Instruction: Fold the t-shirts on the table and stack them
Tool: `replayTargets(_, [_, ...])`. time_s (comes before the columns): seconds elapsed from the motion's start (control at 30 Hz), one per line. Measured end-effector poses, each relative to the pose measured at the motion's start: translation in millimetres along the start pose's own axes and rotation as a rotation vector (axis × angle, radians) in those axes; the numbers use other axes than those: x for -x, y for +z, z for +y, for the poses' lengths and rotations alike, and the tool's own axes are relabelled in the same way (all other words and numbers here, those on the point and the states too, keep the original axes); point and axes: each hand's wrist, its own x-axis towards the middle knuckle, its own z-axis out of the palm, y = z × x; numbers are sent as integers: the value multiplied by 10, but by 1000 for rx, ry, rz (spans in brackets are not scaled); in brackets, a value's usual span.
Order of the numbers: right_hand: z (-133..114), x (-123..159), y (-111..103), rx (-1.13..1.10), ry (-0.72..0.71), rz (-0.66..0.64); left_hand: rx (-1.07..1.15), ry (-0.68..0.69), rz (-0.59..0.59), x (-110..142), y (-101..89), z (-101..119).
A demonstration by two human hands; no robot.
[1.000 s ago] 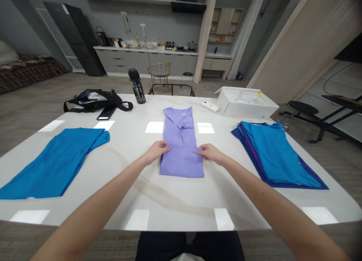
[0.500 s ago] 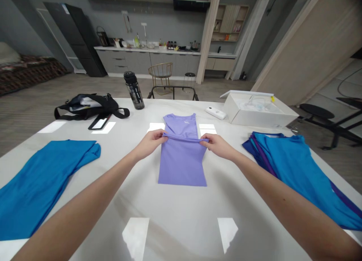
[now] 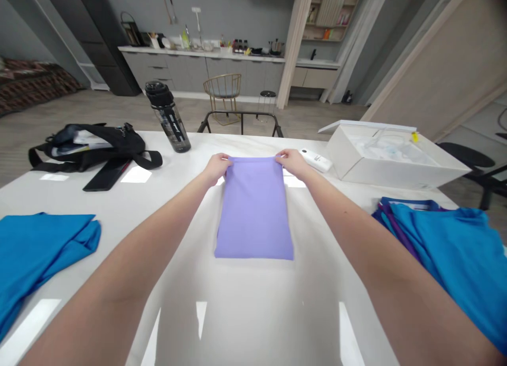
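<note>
On the table (image 3: 253,308), left hand (image 3: 216,168) and right hand (image 3: 292,162) pinch corners of the purple shirt (image 3: 255,210), farther out than before.

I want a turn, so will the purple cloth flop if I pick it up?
Probably floppy: the purple cloth looks soft and thin. It may slide easily if pushed, because the table looks smooth and shiny.

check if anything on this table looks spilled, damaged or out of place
Nothing looks spilled or damaged. The purple garment looks fairly straight, its far corners pinched by the left hand and right hand. Only the bottle looks odd: its top leans leftward in the picture, probably just wide-lens distortion.
</note>
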Motion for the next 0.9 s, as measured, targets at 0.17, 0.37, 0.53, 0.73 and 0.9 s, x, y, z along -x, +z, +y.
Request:
replayTargets(0.17, [234,88,426,321,-85,175,-559,412,210,-11,103,-253])
replayTargets(0.37, [-1,639,739,532,-359,17,-896,701,-115,385,438,-259])
replayTargets(0.53, [95,692,856,598,-259,-63,-1068,556,-142,447,618,-436])
replayTargets(0.73, [-19,610,856,635,-226,-93,-1073,459,-111,503,689,-300])
replayTargets(0.9, [-80,761,995,594,-216,-122,-1067,410,-155,617,678,-416])
